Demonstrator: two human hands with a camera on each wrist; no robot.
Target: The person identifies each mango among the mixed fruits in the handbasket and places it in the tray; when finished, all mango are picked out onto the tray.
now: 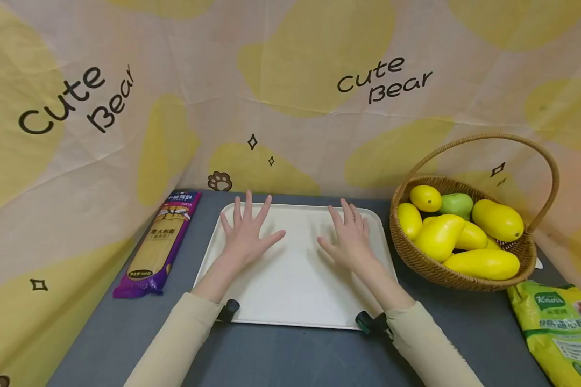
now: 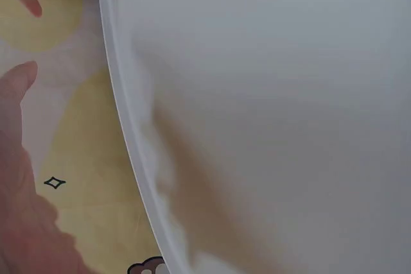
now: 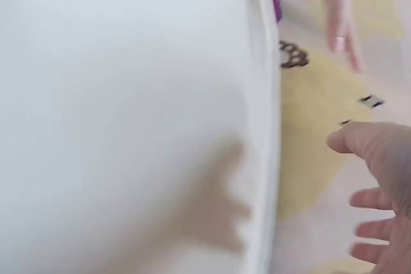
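Observation:
Both hands hover above a white rectangular tray (image 1: 300,301) on the grey table, holding nothing. My left hand (image 1: 244,234) is over the tray's left half, its fingers spread wide and thumb pointing right. Over the right half is my right hand (image 1: 351,239), fingers extended and thumb out toward the left. Shadows of the hands fall on the tray surface in both wrist views. In the left wrist view part of the left hand (image 2: 32,210) shows at the left edge; the right wrist view has the right hand (image 3: 385,184) at its right edge.
Left of the tray lies a purple pasta packet (image 1: 157,242). A wicker basket (image 1: 416,263) with a tall handle stands to the right, holding several yellow fruits (image 1: 438,236) and a green one (image 1: 456,205). A yellow-green Knorr bag (image 1: 557,328) lies at front right. Patterned cloth (image 1: 295,70) hangs behind.

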